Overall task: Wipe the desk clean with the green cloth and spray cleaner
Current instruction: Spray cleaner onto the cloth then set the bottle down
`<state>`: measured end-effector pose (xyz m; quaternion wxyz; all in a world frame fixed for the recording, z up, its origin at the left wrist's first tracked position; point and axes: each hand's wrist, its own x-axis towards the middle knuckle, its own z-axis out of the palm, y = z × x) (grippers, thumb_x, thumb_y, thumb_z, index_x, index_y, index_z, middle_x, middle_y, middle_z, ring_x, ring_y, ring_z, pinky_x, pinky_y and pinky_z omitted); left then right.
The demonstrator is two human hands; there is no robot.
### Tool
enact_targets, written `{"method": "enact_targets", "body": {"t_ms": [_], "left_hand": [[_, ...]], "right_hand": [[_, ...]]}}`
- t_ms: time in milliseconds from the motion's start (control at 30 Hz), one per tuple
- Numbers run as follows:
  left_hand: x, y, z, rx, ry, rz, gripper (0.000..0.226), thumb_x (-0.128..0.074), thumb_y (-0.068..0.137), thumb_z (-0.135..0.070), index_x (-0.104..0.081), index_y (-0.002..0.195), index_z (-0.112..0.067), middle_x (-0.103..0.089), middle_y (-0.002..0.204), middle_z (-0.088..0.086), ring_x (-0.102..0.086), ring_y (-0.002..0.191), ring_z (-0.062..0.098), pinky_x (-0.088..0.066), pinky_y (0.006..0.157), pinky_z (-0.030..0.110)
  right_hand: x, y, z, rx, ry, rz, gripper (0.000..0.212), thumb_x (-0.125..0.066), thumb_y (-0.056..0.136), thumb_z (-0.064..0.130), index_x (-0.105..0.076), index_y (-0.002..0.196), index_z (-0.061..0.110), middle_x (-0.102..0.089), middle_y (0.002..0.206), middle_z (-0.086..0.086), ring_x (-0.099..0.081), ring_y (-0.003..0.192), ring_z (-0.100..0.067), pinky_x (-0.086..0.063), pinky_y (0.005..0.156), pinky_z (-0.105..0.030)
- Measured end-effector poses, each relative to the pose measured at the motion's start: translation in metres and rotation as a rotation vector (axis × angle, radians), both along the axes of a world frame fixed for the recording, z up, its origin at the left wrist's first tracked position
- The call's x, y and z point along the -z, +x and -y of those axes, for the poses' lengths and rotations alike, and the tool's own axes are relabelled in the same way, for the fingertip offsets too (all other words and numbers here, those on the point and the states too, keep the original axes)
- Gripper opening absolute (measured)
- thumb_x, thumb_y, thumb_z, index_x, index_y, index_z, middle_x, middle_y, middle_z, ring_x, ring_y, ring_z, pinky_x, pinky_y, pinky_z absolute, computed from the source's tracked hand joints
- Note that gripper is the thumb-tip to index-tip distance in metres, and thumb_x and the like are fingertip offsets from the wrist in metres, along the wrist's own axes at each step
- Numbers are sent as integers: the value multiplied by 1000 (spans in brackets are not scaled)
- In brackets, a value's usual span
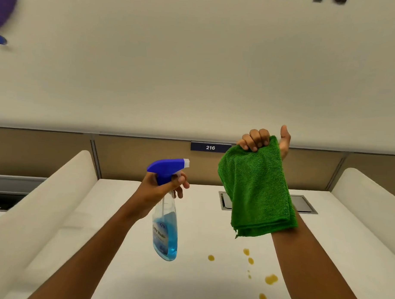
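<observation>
With your left hand (162, 188) gripping the spray bottle (166, 219) and your right hand (258, 140) clutching the green cloth (258, 189), both held well above the worktop (125, 258), a spray from there may miss the yellow spots (270, 279) below the cloth.

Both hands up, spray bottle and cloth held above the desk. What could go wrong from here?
1. The spray bottle nozzle points toward the green cloth, not down at the yellow spots; a squeeze now would likely miss them.
2. The recessed grey panel sits behind the spots; overspray or a wide wipe could push liquid into it.
3. The right hand grips the cloth only at its top edge, so it hangs folded and may smear rather than lift the spots.
</observation>
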<state>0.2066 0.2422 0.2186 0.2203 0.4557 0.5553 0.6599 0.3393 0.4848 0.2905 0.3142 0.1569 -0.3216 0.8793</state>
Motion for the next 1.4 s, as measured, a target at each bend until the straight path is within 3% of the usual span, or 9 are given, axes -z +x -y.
{"method": "enact_targets", "body": {"t_ms": [200,333,500,667,800,933,1100,1233,1400], "left_hand": [[-5,53,-47,105,-39,30,59,-79,66,-56,-66,99,-9,-70,88,12,-61,72,23,-55,69,28],[2,82,-70,167,-124,1,36,-74,77,-43,-65,95,-12,-66,87,23,-60,70,22,-54,74,31],[7,115,-91,204,-218,-26,21,-67,78,-32,-64,91,-15,-68,72,-4,-60,64,10,-55,71,24],[8,136,-107,164,-222,-32,27,-69,78,-33,-63,86,-8,-63,66,0,-57,62,12,-53,69,21],[9,144,-120,113,-242,-44,15,-71,85,-20,-61,79,-11,-59,59,-2,-56,56,7,-50,63,15],[11,148,-124,80,-234,-25,12,-72,85,-17,-62,80,-11,-61,62,-1,-57,57,8,-49,60,16],[7,150,-125,115,-168,-40,8,-69,86,-13,-65,92,-15,-71,80,4,-61,60,8,-54,63,23],[4,149,-131,76,-169,-17,12,-69,85,-10,-63,93,-17,-70,74,-7,-63,59,5,-55,62,18],[3,149,-140,58,-197,-26,8,-69,86,-13,-62,91,-14,-66,72,1,-63,57,2,-52,59,14]], "right_hand": [[-8,42,-32,83,12,23,60,-32,82,62,-43,43,17,-35,45,3,-35,41,-14,-30,52,-25],[-11,66,-50,116,9,22,60,-32,82,61,-42,43,17,-35,44,3,-34,41,-14,-30,52,-24],[-10,87,-68,122,4,12,61,-31,82,61,-43,42,16,-36,44,2,-35,41,-15,-32,52,-24],[-3,96,-76,142,-28,32,61,-34,81,61,-41,42,16,-34,44,3,-33,40,-14,-29,52,-24],[2,98,-79,144,-64,41,60,-36,81,61,-40,42,16,-34,43,3,-33,40,-14,-28,52,-24],[7,99,-83,138,-62,39,60,-36,81,61,-40,42,17,-34,44,3,-32,40,-13,-26,52,-25],[9,103,-89,148,-86,42,60,-36,81,61,-39,42,17,-33,44,3,-31,40,-14,-27,52,-25],[11,103,-92,130,-83,27,61,-35,83,61,-40,42,16,-33,44,2,-32,40,-14,-28,52,-25],[12,108,-96,138,-79,23,60,-35,82,61,-41,42,16,-34,44,2,-32,40,-14,-26,53,-25]]}}
